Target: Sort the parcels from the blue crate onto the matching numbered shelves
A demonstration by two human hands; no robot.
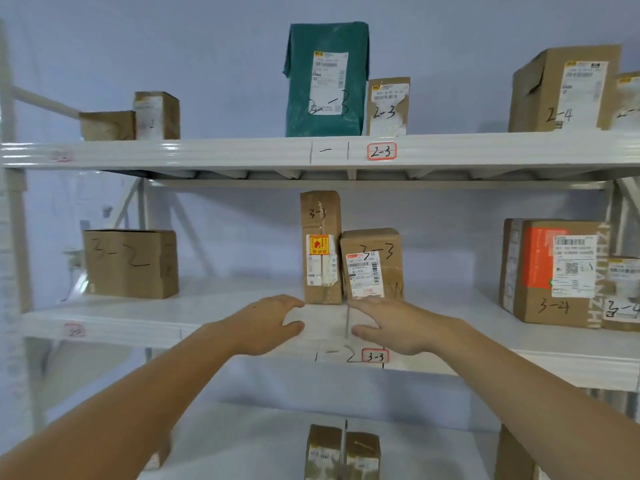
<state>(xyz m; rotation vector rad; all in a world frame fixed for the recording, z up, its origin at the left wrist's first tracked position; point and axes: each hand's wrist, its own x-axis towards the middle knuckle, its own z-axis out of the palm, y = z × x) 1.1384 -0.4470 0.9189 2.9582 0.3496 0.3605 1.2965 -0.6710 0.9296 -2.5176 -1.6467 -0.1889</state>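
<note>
White shelving rack (207, 152), tiers tagged 2-3 (381, 151) and 3-3 (375, 356). Tall carton marked 3-3 (321, 247) and squat carton marked 3-3 (372, 263), upright, touching, on middle tier above the 3-3 tag. Left hand (268, 323) and right hand (394, 325) just before them, fingers loosely spread, gripping nothing.

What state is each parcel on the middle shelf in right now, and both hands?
Tall 3-3 box: upright, touching the shorter one.
Short 3-3 box: upright, label facing out.
3-2 box: upright, standing alone at left.
3-4 box: upright, turned at an angle.
Left hand: open, holding nothing, just in front of the tall box.
Right hand: open, holding nothing, over the shelf edge.
</note>
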